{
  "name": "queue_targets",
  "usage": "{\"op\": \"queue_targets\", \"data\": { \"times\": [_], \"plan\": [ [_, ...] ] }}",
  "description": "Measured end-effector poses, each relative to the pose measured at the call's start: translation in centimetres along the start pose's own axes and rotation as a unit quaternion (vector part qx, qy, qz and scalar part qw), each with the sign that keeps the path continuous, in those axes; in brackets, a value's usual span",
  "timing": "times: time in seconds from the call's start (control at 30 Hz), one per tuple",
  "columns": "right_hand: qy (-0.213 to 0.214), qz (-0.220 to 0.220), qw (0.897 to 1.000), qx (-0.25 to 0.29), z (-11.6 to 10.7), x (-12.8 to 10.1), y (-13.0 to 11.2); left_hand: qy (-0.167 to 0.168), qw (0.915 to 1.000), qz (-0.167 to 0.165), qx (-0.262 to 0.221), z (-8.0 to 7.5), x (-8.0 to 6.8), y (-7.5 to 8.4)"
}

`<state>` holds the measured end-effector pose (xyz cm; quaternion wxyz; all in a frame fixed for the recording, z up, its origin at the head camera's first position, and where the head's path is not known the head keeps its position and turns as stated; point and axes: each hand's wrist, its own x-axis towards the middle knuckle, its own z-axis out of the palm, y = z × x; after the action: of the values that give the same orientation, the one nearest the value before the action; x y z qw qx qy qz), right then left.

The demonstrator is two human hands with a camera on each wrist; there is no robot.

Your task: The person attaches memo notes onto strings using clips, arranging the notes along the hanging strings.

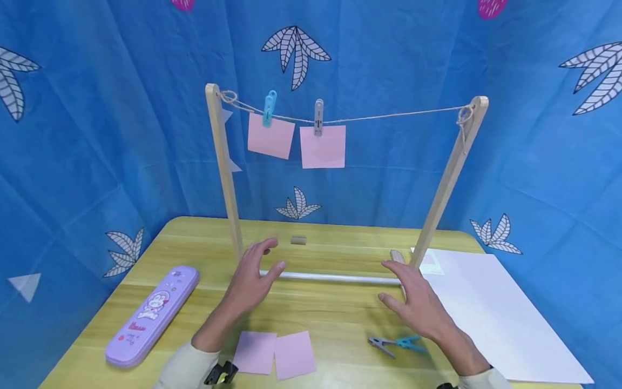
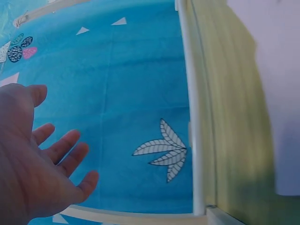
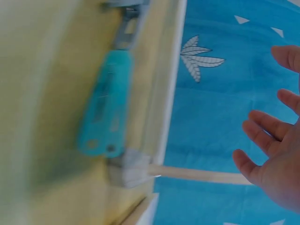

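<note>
My left hand [image 1: 250,283] hovers over the table near the foot of the left wooden post [image 1: 225,173], fingers spread and holding nothing. On the other side, my right hand [image 1: 415,302] is raised by the right post [image 1: 449,178], likewise bare. Between the posts runs a string [image 1: 393,115]. A blue clothespin [image 1: 269,108] and a grey clothespin [image 1: 318,116] each fix a pink paper to it: a tilted one [image 1: 271,138] and a straighter one [image 1: 323,151]. Two more pink papers [image 1: 254,352] lie in front. Below my right hand lie a grey clothespin [image 1: 382,344] and a teal clothespin [image 1: 411,343].
A purple pencil case [image 1: 153,316] lies at the table's left. Large white paper [image 1: 500,319] covers the right side, reaching the post. A white bar [image 1: 335,277] joins the posts low down, with a small brownish piece [image 1: 298,240] behind it. Blue cloth [image 1: 379,54] hangs around.
</note>
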<state>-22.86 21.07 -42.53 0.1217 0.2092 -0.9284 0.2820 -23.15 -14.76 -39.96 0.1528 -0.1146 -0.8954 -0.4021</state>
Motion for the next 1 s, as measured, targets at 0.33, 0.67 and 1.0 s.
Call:
{"op": "queue_targets", "data": {
  "times": [0.33, 0.67, 1.0],
  "plan": [
    [-0.044, 0.032, 0.998, -0.002, 2.1, -2.7, 1.2, -0.057, 0.9974, -0.041, 0.016, 0.8, -2.2, -2.2],
    [-0.09, 0.036, 0.995, -0.007, 2.5, -4.9, 0.8, -0.093, 0.9932, -0.061, 0.036, 1.6, -3.9, -3.2],
    [-0.129, -0.024, 0.99, -0.047, 2.3, -5.8, 1.1, -0.163, 0.981, -0.061, 0.085, 1.1, -5.8, -4.1]
  ]
}}
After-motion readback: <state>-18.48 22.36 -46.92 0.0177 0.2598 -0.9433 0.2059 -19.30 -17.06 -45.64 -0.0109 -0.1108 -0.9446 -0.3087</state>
